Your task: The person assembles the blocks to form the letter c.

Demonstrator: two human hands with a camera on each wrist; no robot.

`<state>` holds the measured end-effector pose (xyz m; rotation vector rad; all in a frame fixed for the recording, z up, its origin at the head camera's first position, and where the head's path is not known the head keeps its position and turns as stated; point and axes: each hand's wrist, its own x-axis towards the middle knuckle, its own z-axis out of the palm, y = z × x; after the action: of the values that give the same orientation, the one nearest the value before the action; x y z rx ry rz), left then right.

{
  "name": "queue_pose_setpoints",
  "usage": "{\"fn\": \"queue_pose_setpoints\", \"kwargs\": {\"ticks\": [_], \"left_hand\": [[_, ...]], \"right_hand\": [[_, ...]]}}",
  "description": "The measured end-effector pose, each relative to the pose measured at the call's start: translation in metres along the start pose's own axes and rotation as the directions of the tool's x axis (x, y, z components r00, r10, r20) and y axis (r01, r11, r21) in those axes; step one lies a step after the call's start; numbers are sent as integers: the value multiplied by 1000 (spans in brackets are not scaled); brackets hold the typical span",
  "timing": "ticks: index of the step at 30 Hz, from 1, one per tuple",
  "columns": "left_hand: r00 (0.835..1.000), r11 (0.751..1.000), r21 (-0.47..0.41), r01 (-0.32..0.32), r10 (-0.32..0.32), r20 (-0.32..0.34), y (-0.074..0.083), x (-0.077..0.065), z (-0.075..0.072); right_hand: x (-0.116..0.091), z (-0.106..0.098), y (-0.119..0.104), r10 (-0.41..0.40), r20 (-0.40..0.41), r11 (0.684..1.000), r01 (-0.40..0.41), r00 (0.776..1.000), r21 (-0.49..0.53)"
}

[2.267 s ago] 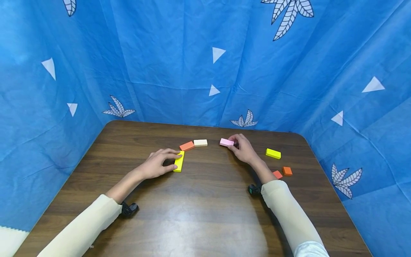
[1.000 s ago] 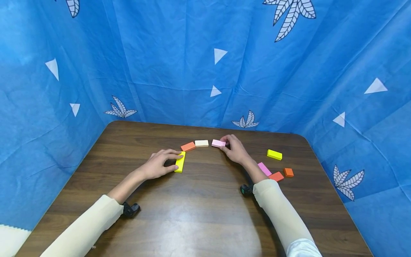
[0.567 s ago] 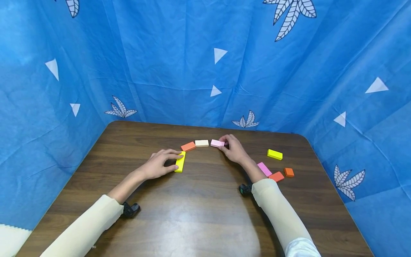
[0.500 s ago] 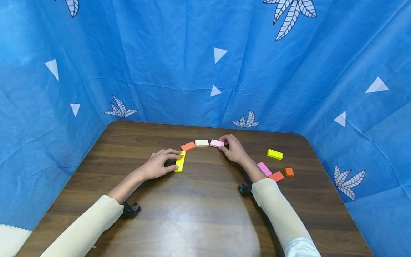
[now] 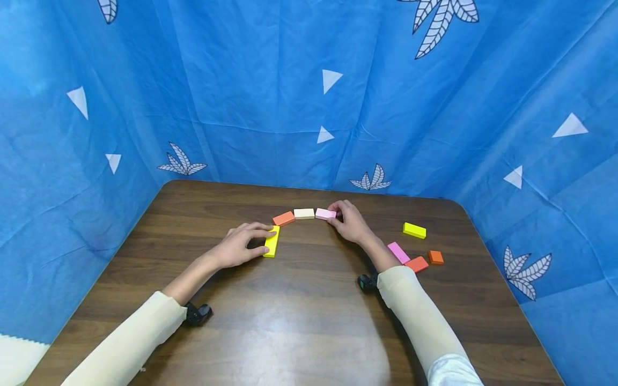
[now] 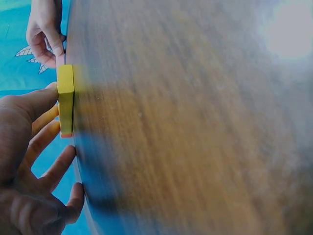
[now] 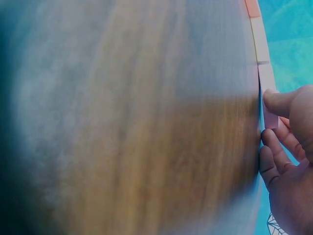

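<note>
In the head view my left hand (image 5: pixel 240 245) holds a yellow block (image 5: pixel 272 241) lying flat on the table, fingers at its far end and thumb near its close end. In the left wrist view the thumb and fingers line one side of that block. A light pink block (image 5: pixel 324 214) is pinched by my right hand (image 5: pixel 351 222) between thumb and fingers at its right end. Its left end sits close beside a cream block (image 5: pixel 304 214). Next to the cream one an orange-red block (image 5: pixel 284 218) lies slanted, meeting the yellow block's far end; together they form a curved row.
On the right lie a second yellow block (image 5: pixel 414 230), a pink block (image 5: pixel 398 252) touching a red-orange block (image 5: pixel 417 264), and a small orange block (image 5: pixel 436 257). My right forearm passes beside them. A blue patterned cloth (image 5: pixel 270 96) hangs behind the brown wooden table (image 5: pixel 299 300).
My right hand has slid the light pink block leftward, up close to the cream block. My left hand keeps its place on the yellow block. The other pink block came out from behind my forearm.
</note>
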<state>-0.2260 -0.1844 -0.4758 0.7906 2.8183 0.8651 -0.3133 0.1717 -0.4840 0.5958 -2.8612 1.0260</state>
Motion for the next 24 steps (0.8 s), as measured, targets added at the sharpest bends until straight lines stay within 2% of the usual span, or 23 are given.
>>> {"fn": "queue_pose_setpoints", "kwargs": {"ticks": [17, 24], "left_hand": [[1000, 1000, -1, -4, 4, -1, 0, 1, 0], [1000, 1000, -2, -4, 4, -3, -1, 0, 0]], "right_hand": [[0, 0, -3, -24, -5, 999, 24, 1000, -28], [0, 0, -3, -32, -1, 1000, 32, 1000, -2]]}}
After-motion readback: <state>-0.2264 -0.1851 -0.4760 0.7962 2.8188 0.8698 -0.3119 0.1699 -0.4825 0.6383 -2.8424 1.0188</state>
